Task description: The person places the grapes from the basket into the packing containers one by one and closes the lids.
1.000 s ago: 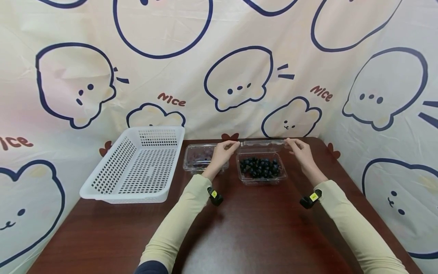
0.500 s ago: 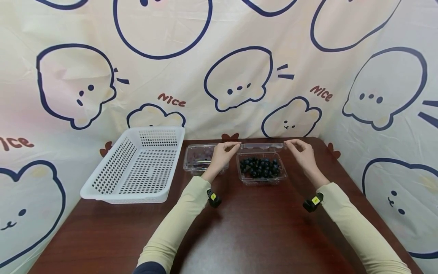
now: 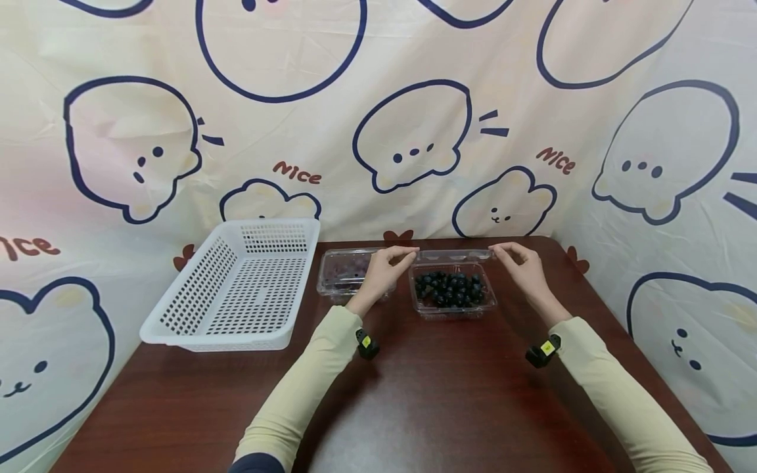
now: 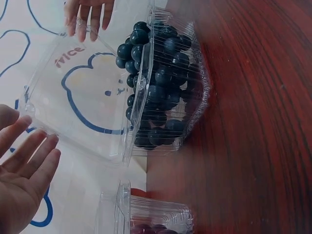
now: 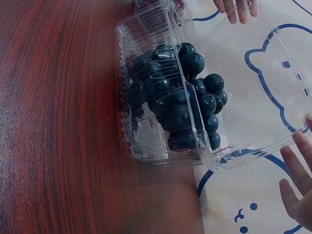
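A clear plastic clamshell box (image 3: 452,310) of dark grapes (image 3: 449,289) stands on the table with its lid (image 3: 454,255) raised at the back. In the head view, my left hand (image 3: 386,268) pinches the lid's left corner between thumb and fingertips. At the opposite corner, my right hand (image 3: 523,268) pinches the edge the same way. The left wrist view shows the dark grapes (image 4: 161,87) heaped above the rim, under the tilted lid (image 4: 83,102). Fingers of my right hand (image 5: 300,180) spread along the lid's edge in the right wrist view.
Left of the grape box is a second clear box (image 3: 340,272), lid down, with reddish fruit inside, partly hidden by my left hand. A white perforated basket (image 3: 290,328) stands farther left on the dark wooden table (image 3: 426,401). A printed cloth (image 3: 331,131) hangs behind.
The lid's raised edge has come slightly lower in the head view, both hands moving with it. My right fingertips have moved a little left. The box and basket stay put.
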A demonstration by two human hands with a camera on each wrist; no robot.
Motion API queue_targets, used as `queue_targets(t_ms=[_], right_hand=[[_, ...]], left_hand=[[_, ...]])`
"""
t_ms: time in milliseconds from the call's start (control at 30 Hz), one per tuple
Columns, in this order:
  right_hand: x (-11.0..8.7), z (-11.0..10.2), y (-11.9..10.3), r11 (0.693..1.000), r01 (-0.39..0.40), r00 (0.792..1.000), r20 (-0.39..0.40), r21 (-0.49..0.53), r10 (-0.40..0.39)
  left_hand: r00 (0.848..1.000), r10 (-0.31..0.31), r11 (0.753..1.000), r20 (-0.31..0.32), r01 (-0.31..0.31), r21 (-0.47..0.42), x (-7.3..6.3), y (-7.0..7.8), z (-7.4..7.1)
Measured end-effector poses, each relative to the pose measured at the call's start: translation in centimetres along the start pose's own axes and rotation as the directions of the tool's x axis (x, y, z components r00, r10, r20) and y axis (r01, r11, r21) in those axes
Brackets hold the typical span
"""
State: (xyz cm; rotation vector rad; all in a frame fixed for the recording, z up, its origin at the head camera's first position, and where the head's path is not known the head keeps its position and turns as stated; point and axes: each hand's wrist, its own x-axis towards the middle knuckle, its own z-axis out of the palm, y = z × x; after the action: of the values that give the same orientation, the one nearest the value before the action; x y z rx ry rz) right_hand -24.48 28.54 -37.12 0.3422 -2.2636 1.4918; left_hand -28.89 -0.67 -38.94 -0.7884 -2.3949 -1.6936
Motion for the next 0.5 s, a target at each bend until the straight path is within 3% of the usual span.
queue_targets(t_ms=[500], right_hand=[[-0.27,-0.06,0.31,1.0,-0.008,1.0,-0.005,0.021,0.008]], left_hand=[[1.0,0.008,1.0,0.007,-0.008,0.006,-0.49,-0.07,0.02]])
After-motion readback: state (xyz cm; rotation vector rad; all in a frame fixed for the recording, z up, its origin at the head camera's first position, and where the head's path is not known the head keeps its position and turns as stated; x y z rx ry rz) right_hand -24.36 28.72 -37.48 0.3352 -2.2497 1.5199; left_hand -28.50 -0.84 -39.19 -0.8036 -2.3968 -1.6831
